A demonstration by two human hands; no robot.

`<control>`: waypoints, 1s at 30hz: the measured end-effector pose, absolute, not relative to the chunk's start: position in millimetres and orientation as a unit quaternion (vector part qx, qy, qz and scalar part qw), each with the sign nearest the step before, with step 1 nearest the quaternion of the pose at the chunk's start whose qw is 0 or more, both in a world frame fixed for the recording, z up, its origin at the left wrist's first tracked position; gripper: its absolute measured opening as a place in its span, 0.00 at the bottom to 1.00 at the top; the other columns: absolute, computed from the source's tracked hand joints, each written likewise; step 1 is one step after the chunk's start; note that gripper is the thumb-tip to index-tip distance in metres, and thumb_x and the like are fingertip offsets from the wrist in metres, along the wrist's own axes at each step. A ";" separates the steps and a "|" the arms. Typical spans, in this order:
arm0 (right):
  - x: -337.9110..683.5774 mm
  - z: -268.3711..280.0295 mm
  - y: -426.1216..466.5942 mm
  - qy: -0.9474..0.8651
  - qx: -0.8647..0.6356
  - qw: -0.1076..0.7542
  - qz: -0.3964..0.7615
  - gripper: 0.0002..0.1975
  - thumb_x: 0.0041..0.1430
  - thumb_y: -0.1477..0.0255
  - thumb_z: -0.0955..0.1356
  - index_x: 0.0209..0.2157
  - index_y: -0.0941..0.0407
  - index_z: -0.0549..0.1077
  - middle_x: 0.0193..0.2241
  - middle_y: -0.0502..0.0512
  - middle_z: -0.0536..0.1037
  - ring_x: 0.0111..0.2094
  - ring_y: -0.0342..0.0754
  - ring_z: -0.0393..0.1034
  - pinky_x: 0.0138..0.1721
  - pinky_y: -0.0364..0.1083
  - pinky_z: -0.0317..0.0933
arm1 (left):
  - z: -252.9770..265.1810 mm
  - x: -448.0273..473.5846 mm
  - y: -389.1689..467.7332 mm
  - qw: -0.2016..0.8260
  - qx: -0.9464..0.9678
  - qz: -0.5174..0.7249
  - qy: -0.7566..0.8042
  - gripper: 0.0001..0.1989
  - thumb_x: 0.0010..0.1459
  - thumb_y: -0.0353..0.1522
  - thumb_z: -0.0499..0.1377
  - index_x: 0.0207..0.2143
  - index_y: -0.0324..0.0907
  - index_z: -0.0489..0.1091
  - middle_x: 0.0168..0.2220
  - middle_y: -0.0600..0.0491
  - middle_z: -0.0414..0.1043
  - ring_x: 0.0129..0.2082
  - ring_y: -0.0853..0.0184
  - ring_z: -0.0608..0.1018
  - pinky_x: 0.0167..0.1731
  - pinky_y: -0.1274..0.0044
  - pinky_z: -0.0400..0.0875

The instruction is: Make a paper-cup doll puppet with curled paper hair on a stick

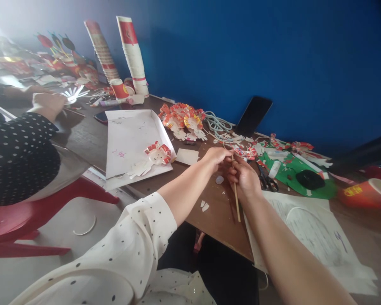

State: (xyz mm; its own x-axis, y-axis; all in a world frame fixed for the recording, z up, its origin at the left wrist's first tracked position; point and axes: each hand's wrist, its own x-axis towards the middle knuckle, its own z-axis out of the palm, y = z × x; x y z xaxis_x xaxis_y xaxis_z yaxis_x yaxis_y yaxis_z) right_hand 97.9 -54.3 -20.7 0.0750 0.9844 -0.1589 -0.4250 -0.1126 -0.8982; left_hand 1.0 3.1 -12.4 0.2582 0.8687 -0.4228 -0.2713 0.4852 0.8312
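Observation:
My right hand point(247, 180) is closed around a thin wooden stick point(236, 203), which slants down toward the table's front edge. Close beside it, my left hand point(218, 159) pinches at the stick's upper end, by a curled red-and-white paper piece point(245, 152). The fingers partly cover where paper and stick meet. Left of my hands, a paper figure with red curls point(158, 154) lies in a white shallow box lid point(130, 120). A pile of similar curled paper figures point(184, 120) sits behind it.
Black scissors point(268, 182), a glue stick point(274, 169) and green paper point(328, 188) lie to the right, near a red paper cup point(368, 192). A phone point(254, 114) leans on the blue wall. Tall cup stacks point(133, 59) stand at back left; a co-worker's hand point(49, 103) holds white cut paper.

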 end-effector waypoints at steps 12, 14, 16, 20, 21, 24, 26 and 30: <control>97.6 -20.3 -53.4 -0.286 -0.442 0.583 0.619 0.19 0.39 0.78 0.70 0.38 0.57 0.73 0.29 0.47 0.71 0.18 0.33 0.53 0.14 0.34 0.39 | -19.0 4.3 6.9 0.692 0.333 0.410 0.492 0.09 0.48 0.24 0.61 0.18 0.37 0.66 0.14 0.55 0.62 0.14 0.73 0.65 0.22 0.77 0.63; 97.6 -21.1 -53.5 -0.289 -0.448 0.581 0.615 0.19 0.39 0.78 0.70 0.38 0.56 0.73 0.29 0.47 0.72 0.18 0.33 0.53 0.13 0.34 0.40 | -19.2 4.6 7.3 0.689 0.334 0.408 0.498 0.10 0.47 0.23 0.61 0.17 0.38 0.66 0.14 0.55 0.62 0.14 0.71 0.66 0.22 0.76 0.63; 97.9 -22.4 -53.4 -0.288 -0.449 0.582 0.614 0.19 0.39 0.77 0.71 0.38 0.56 0.73 0.28 0.46 0.72 0.19 0.33 0.54 0.13 0.34 0.40 | -18.5 4.9 6.9 0.686 0.334 0.407 0.502 0.11 0.48 0.24 0.62 0.17 0.38 0.65 0.14 0.55 0.62 0.15 0.71 0.67 0.22 0.76 0.63; 99.0 -24.0 -52.0 -0.283 -0.450 0.587 0.610 0.18 0.39 0.77 0.72 0.37 0.56 0.72 0.28 0.47 0.72 0.18 0.33 0.55 0.14 0.34 0.39 | -17.0 5.3 5.4 0.684 0.335 0.411 0.501 0.12 0.49 0.27 0.64 0.18 0.39 0.65 0.15 0.55 0.63 0.14 0.73 0.65 0.21 0.77 0.62; 99.4 -23.9 -51.5 -0.284 -0.449 0.588 0.609 0.18 0.39 0.77 0.72 0.37 0.56 0.72 0.28 0.47 0.72 0.18 0.33 0.55 0.14 0.34 0.39 | -17.0 5.3 5.2 0.683 0.340 0.413 0.497 0.12 0.49 0.28 0.65 0.19 0.39 0.65 0.16 0.56 0.63 0.14 0.74 0.64 0.20 0.77 0.61; 101.2 -22.5 -50.4 -0.293 -0.450 0.591 0.602 0.17 0.40 0.77 0.72 0.37 0.56 0.72 0.29 0.47 0.72 0.18 0.33 0.54 0.14 0.34 0.39 | -16.8 4.3 4.9 0.667 0.372 0.416 0.493 0.11 0.49 0.32 0.67 0.21 0.38 0.69 0.17 0.56 0.65 0.14 0.76 0.62 0.18 0.79 0.56; 103.5 -20.7 -49.7 -0.294 -0.452 0.594 0.597 0.17 0.40 0.76 0.72 0.37 0.56 0.72 0.29 0.48 0.72 0.19 0.33 0.54 0.14 0.34 0.40 | -15.4 2.5 4.6 0.656 0.397 0.410 0.494 0.11 0.49 0.34 0.68 0.22 0.37 0.71 0.19 0.55 0.67 0.15 0.77 0.61 0.17 0.80 0.54; 111.3 -17.1 -47.6 -0.274 -0.458 0.618 0.577 0.19 0.38 0.77 0.72 0.37 0.56 0.72 0.30 0.48 0.73 0.19 0.33 0.55 0.14 0.33 0.40 | -7.8 -2.8 4.1 0.685 0.389 0.409 0.461 0.11 0.48 0.36 0.70 0.27 0.37 0.74 0.23 0.53 0.70 0.19 0.76 0.66 0.19 0.82 0.58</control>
